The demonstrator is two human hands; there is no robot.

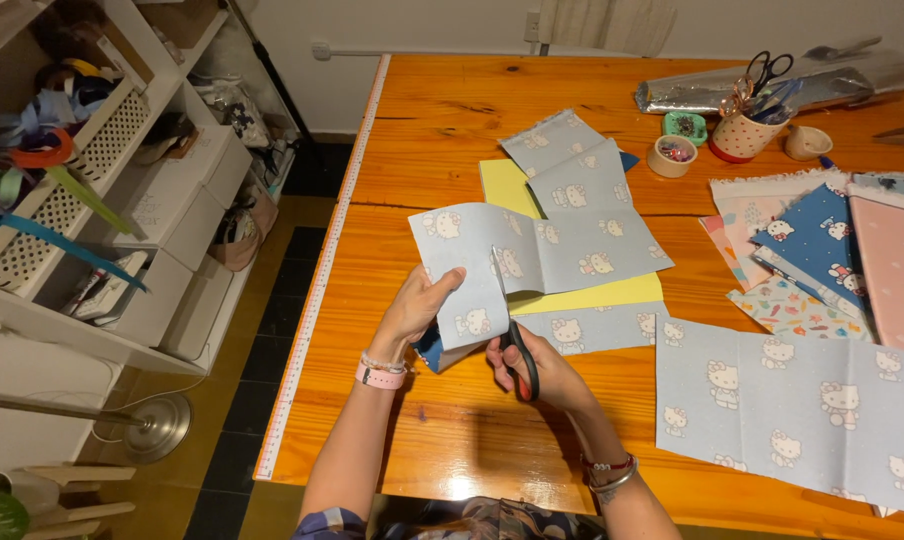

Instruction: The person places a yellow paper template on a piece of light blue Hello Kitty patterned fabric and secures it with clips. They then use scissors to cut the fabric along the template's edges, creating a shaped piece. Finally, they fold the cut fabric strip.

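Above the orange wooden bench (442, 420), the left hand (412, 308) pinches the edge of a pale blue cat-print fabric piece (532, 255), fingers closed on the cloth. The right hand (542, 375) grips black-and-red scissors (512, 335), fingers through the handles, blades pointing up into the fabric, held over a yellow sheet (592, 292)
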